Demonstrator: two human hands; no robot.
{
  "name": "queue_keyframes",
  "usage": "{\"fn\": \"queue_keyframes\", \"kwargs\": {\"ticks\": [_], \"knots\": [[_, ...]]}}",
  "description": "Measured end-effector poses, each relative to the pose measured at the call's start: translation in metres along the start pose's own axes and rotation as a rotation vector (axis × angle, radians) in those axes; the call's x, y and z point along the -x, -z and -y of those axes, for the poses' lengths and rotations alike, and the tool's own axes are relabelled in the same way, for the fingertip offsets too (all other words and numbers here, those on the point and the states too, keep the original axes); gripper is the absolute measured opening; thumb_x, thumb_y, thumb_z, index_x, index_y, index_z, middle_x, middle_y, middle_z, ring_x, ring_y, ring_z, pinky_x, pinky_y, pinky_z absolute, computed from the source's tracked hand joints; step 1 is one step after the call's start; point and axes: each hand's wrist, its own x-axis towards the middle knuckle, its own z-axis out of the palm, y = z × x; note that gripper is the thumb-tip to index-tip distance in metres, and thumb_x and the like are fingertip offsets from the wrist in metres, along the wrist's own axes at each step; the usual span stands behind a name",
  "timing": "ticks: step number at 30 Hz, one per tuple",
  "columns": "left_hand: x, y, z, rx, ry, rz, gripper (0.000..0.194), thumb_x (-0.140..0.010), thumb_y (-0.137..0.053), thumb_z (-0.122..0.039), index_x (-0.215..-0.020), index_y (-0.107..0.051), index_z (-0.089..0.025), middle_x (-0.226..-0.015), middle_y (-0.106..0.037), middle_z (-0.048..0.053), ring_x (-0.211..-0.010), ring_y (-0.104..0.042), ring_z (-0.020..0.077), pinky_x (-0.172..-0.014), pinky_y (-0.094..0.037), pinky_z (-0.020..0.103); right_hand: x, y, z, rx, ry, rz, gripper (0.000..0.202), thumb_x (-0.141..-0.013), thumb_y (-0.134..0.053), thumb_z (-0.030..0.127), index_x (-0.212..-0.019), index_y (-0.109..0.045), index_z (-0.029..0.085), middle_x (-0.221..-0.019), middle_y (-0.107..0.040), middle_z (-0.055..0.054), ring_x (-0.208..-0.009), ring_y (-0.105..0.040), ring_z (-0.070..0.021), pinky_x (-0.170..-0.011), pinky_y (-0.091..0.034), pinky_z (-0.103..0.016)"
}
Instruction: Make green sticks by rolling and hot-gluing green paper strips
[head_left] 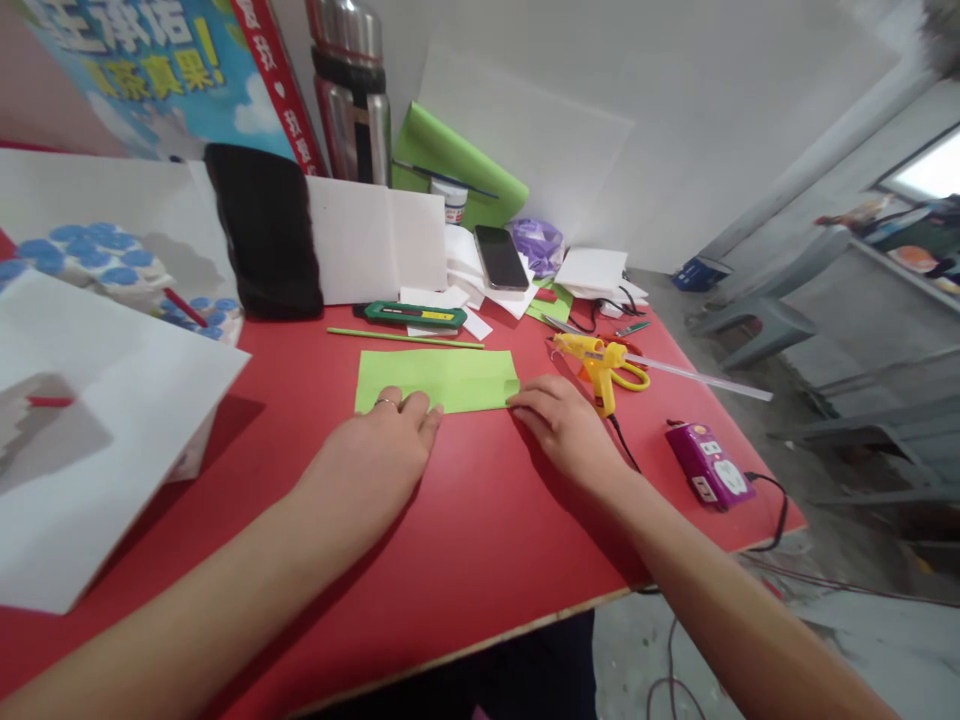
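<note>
A light green sheet of paper (442,372) lies lengthwise on the red table. My left hand (386,440), with a ring on one finger, rests at its lower left edge. The fingers of that hand are bent and hold the paper down. At the right end, my right hand (561,425) has its fingers closed on the paper's corner, where a small flap is turned up. A thin green strip (405,338) lies just beyond the sheet, and a green utility knife (416,315) is behind that.
A yellow glue gun (592,365) with a long clear stick lies to the right, beside a purple power box (709,465) with cords. White boards (112,430) stand at left. A phone (501,258), a thermos (352,90) and a green roll (465,165) are at the back.
</note>
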Motion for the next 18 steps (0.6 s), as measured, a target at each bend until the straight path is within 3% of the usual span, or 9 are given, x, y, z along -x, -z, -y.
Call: {"fn": "queue_keyframes", "kwargs": {"ticks": [3, 7, 12, 18], "knots": [[0.0, 0.0, 0.0, 0.007, 0.006, 0.001, 0.059, -0.092, -0.041, 0.004, -0.144, -0.062, -0.015, -0.114, -0.065, 0.018, -0.106, -0.059, 0.0316, -0.061, -0.049, 0.033, -0.012, 0.001, -0.01, -0.161, -0.059, 0.044, 0.013, -0.096, -0.063, 0.018, -0.09, -0.073, 0.022, -0.096, -0.07, -0.006, -0.093, -0.065, -0.0229, -0.085, -0.054, -0.038], [-0.001, 0.001, -0.001, 0.011, 0.002, 0.011, 0.055, -0.093, -0.041, 0.002, -0.141, -0.064, -0.015, -0.113, -0.065, 0.018, -0.104, -0.059, 0.0304, -0.062, -0.049, 0.034, -0.017, 0.0, -0.016, -0.288, -0.129, 0.075, 0.008, -0.094, -0.064, 0.02, -0.086, -0.068, 0.021, -0.091, -0.065, -0.004, -0.086, -0.063, -0.02, -0.081, -0.051, -0.035], [-0.002, 0.002, 0.0, 0.012, 0.009, 0.016, 0.056, -0.094, -0.041, 0.002, -0.141, -0.063, -0.016, -0.112, -0.064, 0.017, -0.104, -0.059, 0.0302, -0.062, -0.046, 0.032, -0.016, 0.003, -0.011, -0.206, -0.124, 0.141, 0.01, -0.097, -0.059, 0.022, -0.087, -0.061, 0.021, -0.09, -0.061, -0.004, -0.086, -0.058, -0.0205, -0.078, -0.047, -0.034], [-0.001, 0.003, -0.001, -0.008, 0.007, 0.03, 0.057, -0.096, -0.037, 0.002, -0.144, -0.061, -0.016, -0.114, -0.064, 0.017, -0.106, -0.059, 0.0308, -0.062, -0.046, 0.032, -0.017, 0.003, -0.013, -0.19, -0.158, 0.177, 0.008, -0.097, -0.06, 0.022, -0.09, -0.065, 0.02, -0.098, -0.057, -0.006, -0.093, -0.058, -0.021, -0.084, -0.048, -0.035]]}}
